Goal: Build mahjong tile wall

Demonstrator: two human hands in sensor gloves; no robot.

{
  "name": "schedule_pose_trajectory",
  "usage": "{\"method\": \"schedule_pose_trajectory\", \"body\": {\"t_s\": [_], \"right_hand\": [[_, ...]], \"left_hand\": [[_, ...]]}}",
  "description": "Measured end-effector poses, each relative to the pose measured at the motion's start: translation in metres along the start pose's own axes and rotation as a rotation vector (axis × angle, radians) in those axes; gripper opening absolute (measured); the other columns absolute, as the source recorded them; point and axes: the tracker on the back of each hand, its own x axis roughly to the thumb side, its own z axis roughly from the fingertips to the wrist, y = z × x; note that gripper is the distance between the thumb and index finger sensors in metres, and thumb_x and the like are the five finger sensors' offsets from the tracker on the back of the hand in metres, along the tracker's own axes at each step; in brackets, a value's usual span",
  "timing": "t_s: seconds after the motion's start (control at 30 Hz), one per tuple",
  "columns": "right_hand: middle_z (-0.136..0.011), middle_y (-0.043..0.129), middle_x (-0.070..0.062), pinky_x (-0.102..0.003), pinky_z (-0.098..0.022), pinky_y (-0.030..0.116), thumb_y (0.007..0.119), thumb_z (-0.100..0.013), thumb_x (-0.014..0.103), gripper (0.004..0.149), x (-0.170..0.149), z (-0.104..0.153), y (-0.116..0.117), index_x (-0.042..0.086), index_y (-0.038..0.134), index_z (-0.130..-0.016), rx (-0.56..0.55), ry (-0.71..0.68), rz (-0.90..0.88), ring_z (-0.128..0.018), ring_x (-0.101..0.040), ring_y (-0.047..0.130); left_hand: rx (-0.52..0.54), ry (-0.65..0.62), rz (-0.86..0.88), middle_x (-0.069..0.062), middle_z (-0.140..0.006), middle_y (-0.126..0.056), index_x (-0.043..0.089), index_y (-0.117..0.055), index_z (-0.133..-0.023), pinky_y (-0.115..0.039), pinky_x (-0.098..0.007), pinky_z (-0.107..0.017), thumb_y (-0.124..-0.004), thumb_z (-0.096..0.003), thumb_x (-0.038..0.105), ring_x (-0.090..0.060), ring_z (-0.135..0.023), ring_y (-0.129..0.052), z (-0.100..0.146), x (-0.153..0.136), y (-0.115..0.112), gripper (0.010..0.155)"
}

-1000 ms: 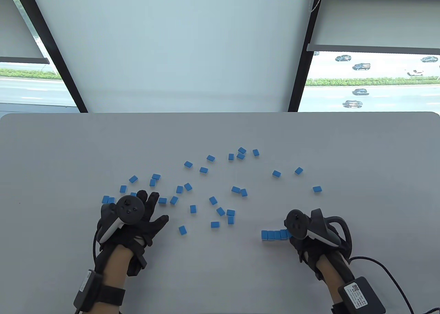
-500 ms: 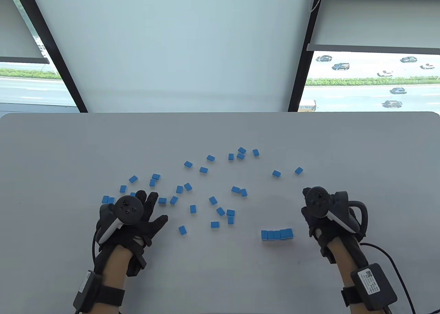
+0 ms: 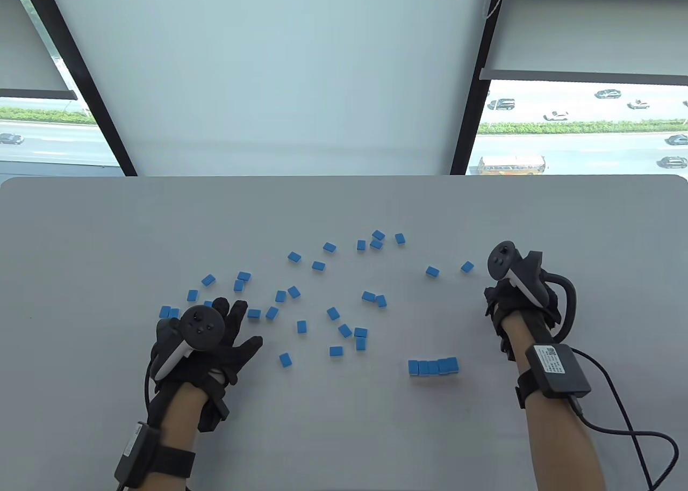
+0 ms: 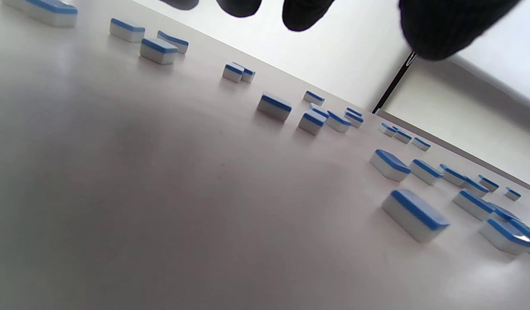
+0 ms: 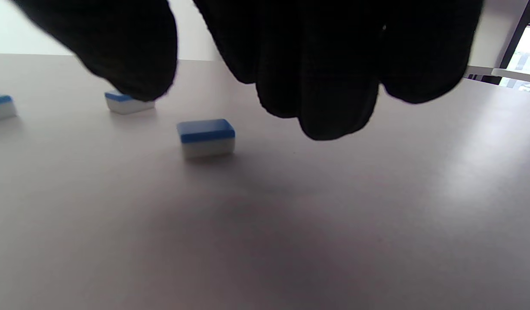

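A lone blue-backed mahjong tile lies flat on the pale worktop, blue face up, just ahead of the right hand and a little to the left of its fingertips in the right wrist view. The tile's long axis runs roughly across that view, one long side turned toward the hand, so thumb and fingers could close over its short width. In the table view this tile is hidden under the hand and cannot be picked out; the nearest visible loose tile sits just left of the tracker.

The right grip is not closed on anything: its fingers hang curved above the worktop, apart from the tile, holding nothing.

The started wall, a short row of tiles set side by side, runs left to right near the front of the worktop, behind and to the left of the right hand. By my reckoning the next tile must be carried back toward the person and joined at the row's right end.

The left hand rests on the worktop with fingers spread, empty, among the scattered tiles, well apart from the lone tile; the right is plainly the nearer hand.
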Motion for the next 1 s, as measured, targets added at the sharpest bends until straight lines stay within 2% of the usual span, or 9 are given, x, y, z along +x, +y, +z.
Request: {"method": "schedule_pose_trajectory", "body": {"t_s": [0.17, 0.23, 0.43, 0.6, 1.0], "right_hand": [[-0.079, 0.085, -0.008, -0.050, -0.045, 0.083, 0.083, -0.040, 0.053, 0.069, 0.011, -0.008, 0.014, 0.015, 0.066, -0.095, 0.009, 0.052, 0.044, -0.053, -0.030, 0.099], [-0.076, 0.086, -0.006, -0.049, -0.043, 0.084, 0.083, -0.041, 0.049, 0.062, 0.013, -0.010, 0.015, 0.016, 0.070, -0.091, 0.033, 0.053, 0.011, -0.049, -0.029, 0.099], [-0.077, 0.084, -0.009, -0.049, -0.044, 0.084, 0.086, -0.042, 0.040, 0.056, 0.015, -0.010, 0.014, 0.015, 0.070, -0.090, 0.071, 0.033, -0.002, -0.050, -0.028, 0.098], [-0.077, 0.083, -0.011, -0.050, -0.043, 0.083, 0.089, -0.040, 0.037, 0.057, 0.015, -0.004, 0.012, 0.014, 0.070, -0.089, 0.117, -0.042, 0.008, -0.049, -0.028, 0.098], [-0.083, 0.078, -0.010, -0.051, -0.049, 0.079, 0.087, -0.041, 0.035, 0.058, 0.031, 0.044, 0.005, 0.019, 0.065, -0.092, 0.047, -0.315, 0.044, -0.055, -0.029, 0.094]], "left_hand": [[-0.007, 0.003, 0.003, -0.005, -0.121, -0.031, 0.034, -0.041, -0.113, -0.023, -0.074, -0.067, -0.067, -0.0415, 0.069, -0.048, -0.107, -0.032, -0.001, 0.000, 0.000, 0.083], [-0.007, 0.004, 0.003, -0.005, -0.121, -0.031, 0.034, -0.041, -0.113, -0.023, -0.074, -0.067, -0.067, -0.0415, 0.069, -0.048, -0.107, -0.032, -0.001, 0.000, 0.000, 0.083], [-0.002, 0.004, 0.006, -0.005, -0.121, -0.031, 0.034, -0.041, -0.113, -0.023, -0.074, -0.067, -0.067, -0.0417, 0.069, -0.048, -0.107, -0.032, -0.002, -0.001, 0.001, 0.083], [-0.004, 0.000, 0.004, -0.005, -0.121, -0.031, 0.034, -0.041, -0.113, -0.023, -0.074, -0.067, -0.067, -0.0416, 0.069, -0.048, -0.107, -0.032, -0.002, -0.001, 0.001, 0.083], [0.003, -0.013, 0.002, -0.005, -0.121, -0.031, 0.034, -0.041, -0.113, -0.023, -0.074, -0.066, -0.067, -0.0417, 0.069, -0.048, -0.107, -0.032, -0.002, 0.000, 0.001, 0.083]]}}
